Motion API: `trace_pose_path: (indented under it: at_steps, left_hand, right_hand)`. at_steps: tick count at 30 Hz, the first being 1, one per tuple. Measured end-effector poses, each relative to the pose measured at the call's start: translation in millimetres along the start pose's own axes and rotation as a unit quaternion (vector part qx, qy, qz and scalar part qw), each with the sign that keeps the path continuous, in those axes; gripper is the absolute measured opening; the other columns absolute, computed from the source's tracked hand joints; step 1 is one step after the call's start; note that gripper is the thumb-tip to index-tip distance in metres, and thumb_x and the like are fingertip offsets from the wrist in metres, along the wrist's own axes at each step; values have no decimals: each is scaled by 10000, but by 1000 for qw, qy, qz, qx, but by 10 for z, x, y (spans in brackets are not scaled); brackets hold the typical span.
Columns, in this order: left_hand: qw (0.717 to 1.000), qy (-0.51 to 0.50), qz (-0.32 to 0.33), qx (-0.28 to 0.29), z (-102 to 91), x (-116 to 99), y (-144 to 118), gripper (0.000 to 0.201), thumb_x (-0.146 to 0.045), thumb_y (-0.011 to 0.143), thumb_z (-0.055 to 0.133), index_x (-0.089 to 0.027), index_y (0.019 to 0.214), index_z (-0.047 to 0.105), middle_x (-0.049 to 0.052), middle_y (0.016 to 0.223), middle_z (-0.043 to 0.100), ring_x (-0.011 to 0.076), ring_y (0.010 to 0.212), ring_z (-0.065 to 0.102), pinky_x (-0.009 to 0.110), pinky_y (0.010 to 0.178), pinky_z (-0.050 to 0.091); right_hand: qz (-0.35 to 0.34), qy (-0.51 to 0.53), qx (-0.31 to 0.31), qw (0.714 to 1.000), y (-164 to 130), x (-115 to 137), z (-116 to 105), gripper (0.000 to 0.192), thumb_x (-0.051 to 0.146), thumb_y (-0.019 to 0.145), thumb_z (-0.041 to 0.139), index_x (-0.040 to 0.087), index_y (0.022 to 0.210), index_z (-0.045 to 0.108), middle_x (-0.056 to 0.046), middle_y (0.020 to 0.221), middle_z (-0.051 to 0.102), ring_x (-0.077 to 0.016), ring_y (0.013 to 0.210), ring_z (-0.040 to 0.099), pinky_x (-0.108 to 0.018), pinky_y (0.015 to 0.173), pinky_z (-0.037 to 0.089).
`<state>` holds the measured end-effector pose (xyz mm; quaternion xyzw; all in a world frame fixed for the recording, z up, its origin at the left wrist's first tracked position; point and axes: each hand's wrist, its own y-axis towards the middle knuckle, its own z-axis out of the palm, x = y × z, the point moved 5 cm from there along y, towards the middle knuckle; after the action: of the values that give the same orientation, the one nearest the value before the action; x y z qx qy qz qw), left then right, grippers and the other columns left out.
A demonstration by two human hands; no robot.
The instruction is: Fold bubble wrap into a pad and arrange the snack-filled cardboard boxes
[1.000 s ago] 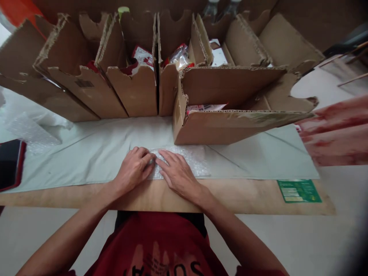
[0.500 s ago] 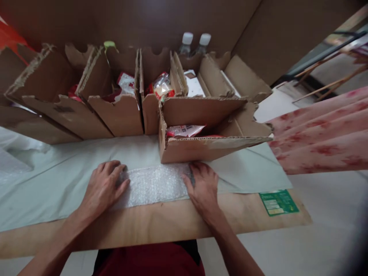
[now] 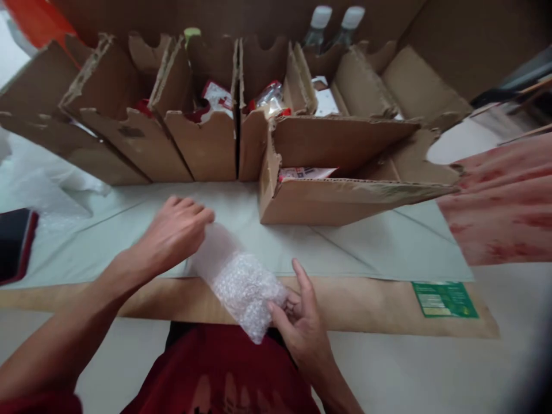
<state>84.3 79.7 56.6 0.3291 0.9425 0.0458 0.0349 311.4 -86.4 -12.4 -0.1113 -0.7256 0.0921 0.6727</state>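
A strip of bubble wrap (image 3: 248,287) is lifted at a slant between my hands, over the table's front edge. My left hand (image 3: 183,230) pinches its upper left end, where the wrap looks thin and flat. My right hand (image 3: 299,316) grips the lower right end between thumb and fingers, with the index finger stretched out. The wrap's right part is bunched and bubbly. Just beyond my right hand stands an open cardboard box (image 3: 340,201) with a red and white packet (image 3: 306,173) inside.
Behind runs a row of open cardboard bins (image 3: 200,146) holding packets. Two white-capped bottles (image 3: 317,29) stand behind them. More clear plastic wrap (image 3: 47,184) and a dark phone-like device (image 3: 15,244) lie at the left. A green label (image 3: 444,299) is on the wooden edge.
The bubble wrap lay flat on the cloth under both hands; now it is raised and tilted, its right end lower and nearer me. The view has shifted left and down.
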Motion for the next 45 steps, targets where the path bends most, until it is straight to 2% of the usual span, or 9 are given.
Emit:
trace_pose_path:
  at_steps: [6,9,13,18,22,27,32,37,45]
  left_hand:
    - [990,-123,22,-61,-33,-326,141,472,-40,894,484,-126,1341,608,185,1448,585,358,1429,471,613,1191,359]
    - [974,-214,38,-56,-5,-561,-441,388,-182,937,549,-185,1322,604,129,1304,667,287,1287,580,489,1086,512]
    - [947,-318,25,-43,77,-956,-1076,748,-483,849,758,-219,1491,480,175,1356,645,363,1286,588,585,1091,507]
    - [934,-305,-82,-164,247,-1089,-1120,480,-86,934,531,-226,1392,557,104,1041,757,243,939,726,410,837,603]
    - [905,-348,-185,-161,346,-888,-1041,276,-145,962,539,-223,1190,672,64,949,784,205,809,744,331,701,602]
    - [883,-370,-281,-73,410,-680,-983,410,-267,965,549,-186,1362,613,-24,726,703,127,535,602,247,541,506]
    - [916,-268,-289,-76,471,-600,-876,493,-223,930,590,-225,1423,559,-44,703,658,133,564,596,247,587,500]
    - [932,-189,-223,-213,324,-622,-989,521,-295,980,631,-243,1476,479,114,1159,677,247,1011,690,398,879,603]
    - [929,-210,-239,-189,372,-625,-1135,600,-236,963,619,-255,1522,402,70,1045,682,228,901,666,388,802,599]
  right_hand:
    - [3,-122,78,989,-98,-29,242,404,365,955,583,214,1308,709,-3,714,641,-142,556,530,-276,545,499]
    - [33,-105,88,990,-89,14,199,367,418,946,598,209,1210,743,-29,786,705,-155,606,593,-277,558,500]
    - [60,-20,124,990,-79,121,222,412,495,975,583,216,1251,708,-47,842,759,-197,749,707,-295,639,554]
    - [10,-5,132,991,-34,214,252,433,475,1019,554,221,1360,638,-59,927,770,-188,832,738,-317,771,602]
    - [-141,-79,72,984,8,378,76,455,280,1023,568,294,1475,522,-70,1171,755,-157,871,745,-304,781,626]
    - [-397,-354,112,839,112,605,157,434,85,957,567,250,1356,618,-86,1307,741,-267,1277,654,-451,993,567]
    - [-424,-507,158,733,456,428,426,375,59,939,558,192,1265,689,-136,1371,706,-334,1317,602,-477,925,536]
    - [-429,-500,106,745,535,420,439,235,99,987,527,200,1070,722,-120,1173,759,-291,1148,650,-429,882,508]
    - [-347,-463,31,815,668,452,467,386,357,1035,540,166,1363,607,-146,1163,753,-300,994,668,-443,856,510]
